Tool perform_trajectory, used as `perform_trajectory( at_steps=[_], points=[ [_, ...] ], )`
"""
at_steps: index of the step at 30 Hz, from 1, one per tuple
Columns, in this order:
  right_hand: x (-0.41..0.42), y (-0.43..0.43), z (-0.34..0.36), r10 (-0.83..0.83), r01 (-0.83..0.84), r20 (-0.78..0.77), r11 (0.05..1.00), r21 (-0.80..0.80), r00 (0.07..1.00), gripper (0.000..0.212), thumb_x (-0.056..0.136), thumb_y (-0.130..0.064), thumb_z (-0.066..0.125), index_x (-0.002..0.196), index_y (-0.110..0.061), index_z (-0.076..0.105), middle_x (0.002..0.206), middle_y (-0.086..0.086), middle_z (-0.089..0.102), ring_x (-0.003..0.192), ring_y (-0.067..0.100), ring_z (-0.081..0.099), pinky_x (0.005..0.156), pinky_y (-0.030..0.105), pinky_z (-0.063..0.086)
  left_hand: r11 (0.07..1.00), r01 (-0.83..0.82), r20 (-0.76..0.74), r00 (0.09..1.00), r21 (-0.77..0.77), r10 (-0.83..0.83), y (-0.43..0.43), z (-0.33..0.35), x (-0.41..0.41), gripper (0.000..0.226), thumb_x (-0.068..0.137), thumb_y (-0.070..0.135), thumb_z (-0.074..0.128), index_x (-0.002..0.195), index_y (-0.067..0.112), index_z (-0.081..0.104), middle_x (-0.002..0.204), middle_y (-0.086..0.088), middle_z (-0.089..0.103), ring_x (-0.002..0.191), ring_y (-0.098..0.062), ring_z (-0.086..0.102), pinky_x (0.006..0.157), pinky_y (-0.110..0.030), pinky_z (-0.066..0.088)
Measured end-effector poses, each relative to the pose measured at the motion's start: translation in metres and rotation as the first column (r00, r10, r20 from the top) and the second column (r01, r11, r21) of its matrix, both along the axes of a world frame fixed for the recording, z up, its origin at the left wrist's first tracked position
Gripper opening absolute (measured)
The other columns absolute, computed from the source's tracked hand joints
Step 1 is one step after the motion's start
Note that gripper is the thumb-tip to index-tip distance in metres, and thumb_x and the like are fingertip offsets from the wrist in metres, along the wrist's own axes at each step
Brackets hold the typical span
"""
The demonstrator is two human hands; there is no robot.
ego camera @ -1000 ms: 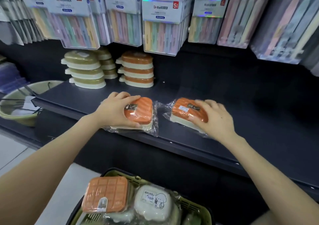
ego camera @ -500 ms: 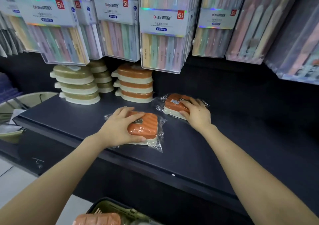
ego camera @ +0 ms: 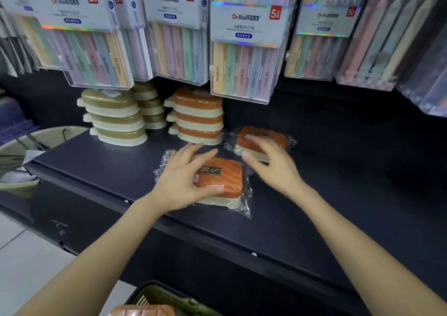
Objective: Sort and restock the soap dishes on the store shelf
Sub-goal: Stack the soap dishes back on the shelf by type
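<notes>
Left fingers (ego camera: pixel 191 149) are spread, thumb hooked on the front edge; the wrapped near dish (ego camera: pixel 222 172) is gripped by the left hand (ego camera: pixel 179 182) at mid-shelf (ego camera: pixel 96 170). Right fingers (ego camera: pixel 263 146) are held apart and fairly straight over the wrapped far dish (ego camera: pixel 246 141); contact is blurred. The right hand (ego camera: pixel 273 168) is set just beside the orange stack (ego camera: pixel 197 117).
</notes>
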State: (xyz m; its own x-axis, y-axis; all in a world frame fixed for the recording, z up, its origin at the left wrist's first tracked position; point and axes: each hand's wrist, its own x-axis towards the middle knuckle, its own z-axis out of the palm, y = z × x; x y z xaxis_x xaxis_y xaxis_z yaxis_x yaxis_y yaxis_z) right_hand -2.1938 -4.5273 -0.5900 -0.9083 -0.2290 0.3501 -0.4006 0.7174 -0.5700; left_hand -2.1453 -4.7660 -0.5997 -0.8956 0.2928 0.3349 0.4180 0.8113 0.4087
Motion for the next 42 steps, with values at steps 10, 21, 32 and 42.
perform_trajectory(
  at_steps=[10,21,32,42],
  points=[
    [0.047,-0.035,-0.014,0.132,-0.141,0.049,0.939,0.314,0.990,0.071,0.083,-0.056,0.065,0.146,-0.040,0.035,0.154,0.000,0.024,0.137,0.024,0.025,0.112,0.038,0.028,0.845,-0.390,0.046,0.914,0.365,0.402,-0.041,-0.028,0.029,0.071,0.089,0.062,0.023,0.135,0.017,0.053,0.136,-0.001,0.053,0.128,-0.019,0.044,0.102,-0.028,0.030],
    [0.047,0.044,0.001,-0.151,0.153,-0.216,0.988,-0.007,0.965,0.065,0.072,-0.059,0.063,0.127,-0.025,0.062,0.142,0.010,0.046,0.122,0.029,0.045,0.104,0.029,0.028,0.883,-0.453,0.122,0.890,0.128,0.439,-0.030,-0.039,0.012,0.072,0.089,0.064,0.022,0.139,0.018,0.048,0.138,-0.007,0.052,0.132,-0.027,0.040,0.111,-0.044,0.028],
    [-0.061,0.040,0.006,-0.186,0.202,-0.096,0.960,0.193,0.978,0.062,0.083,-0.044,0.071,0.139,-0.030,0.050,0.153,0.013,0.031,0.135,0.037,0.030,0.108,0.045,0.032,0.851,-0.449,0.093,0.868,-0.273,0.488,-0.026,-0.045,0.007,0.098,0.068,0.073,-0.008,0.141,0.033,0.044,0.148,-0.003,0.038,0.140,-0.026,0.027,0.116,-0.047,0.013],
    [-0.056,0.036,0.005,-0.276,0.360,-0.236,0.796,0.487,0.932,0.085,0.080,-0.067,0.058,0.150,-0.029,0.030,0.154,0.022,0.026,0.139,0.044,0.025,0.113,0.055,0.021,0.836,-0.433,0.103,0.866,-0.336,0.490,-0.025,-0.043,0.008,0.095,0.068,0.074,-0.004,0.143,0.035,0.039,0.149,-0.001,0.035,0.140,-0.024,0.024,0.117,-0.045,0.012]
  ],
)
